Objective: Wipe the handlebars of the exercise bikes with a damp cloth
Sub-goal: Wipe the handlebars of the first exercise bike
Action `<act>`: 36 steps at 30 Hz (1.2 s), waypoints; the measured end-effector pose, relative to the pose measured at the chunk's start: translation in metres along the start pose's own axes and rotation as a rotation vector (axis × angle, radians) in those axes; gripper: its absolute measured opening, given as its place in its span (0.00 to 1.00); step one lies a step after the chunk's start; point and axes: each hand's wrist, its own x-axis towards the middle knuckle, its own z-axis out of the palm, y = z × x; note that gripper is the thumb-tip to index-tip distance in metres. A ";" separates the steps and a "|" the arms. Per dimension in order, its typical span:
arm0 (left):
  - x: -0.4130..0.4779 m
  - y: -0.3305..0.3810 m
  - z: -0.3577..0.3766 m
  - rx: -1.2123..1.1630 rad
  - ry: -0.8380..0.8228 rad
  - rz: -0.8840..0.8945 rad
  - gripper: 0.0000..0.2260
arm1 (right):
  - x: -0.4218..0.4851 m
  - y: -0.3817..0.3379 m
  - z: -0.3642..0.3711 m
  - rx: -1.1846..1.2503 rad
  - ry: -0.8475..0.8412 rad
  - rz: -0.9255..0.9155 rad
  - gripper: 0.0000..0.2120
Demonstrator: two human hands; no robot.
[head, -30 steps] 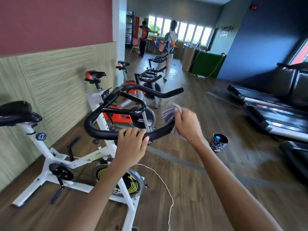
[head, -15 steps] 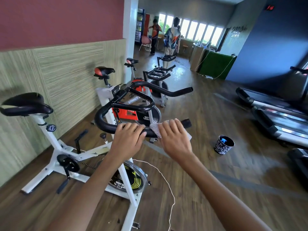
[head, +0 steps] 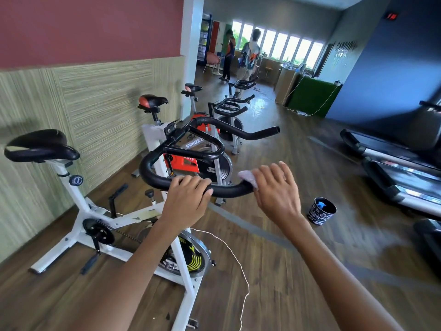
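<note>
Gripping handlebar (head: pixel 229 191), left hand (head: pixel 188 201); right hand (head: pixel 276 194), fingers (head: pixel 285 172) straight, presses cloth (head: pixel 247 176) (mostly hidden).

Cardio room of a gym.
A row of exercise bikes (head: pixel 81 206) lines the panelled wall (head: pixel 95 96), treadmills (head: pixel 391 163) stand opposite on the wood-look floor (head: pixel 298 271), and lettering (head: pixel 345 47) beginning "CARDIO" shows at the far end.

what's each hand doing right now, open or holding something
Left hand: closed, fingers curled round the handlebar.
Right hand: open, straight fingers pressing the cloth onto the handlebar end.
</note>
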 end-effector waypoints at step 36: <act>0.004 -0.003 0.063 0.109 0.648 0.093 0.25 | -0.007 -0.072 0.127 0.151 0.951 0.150 0.16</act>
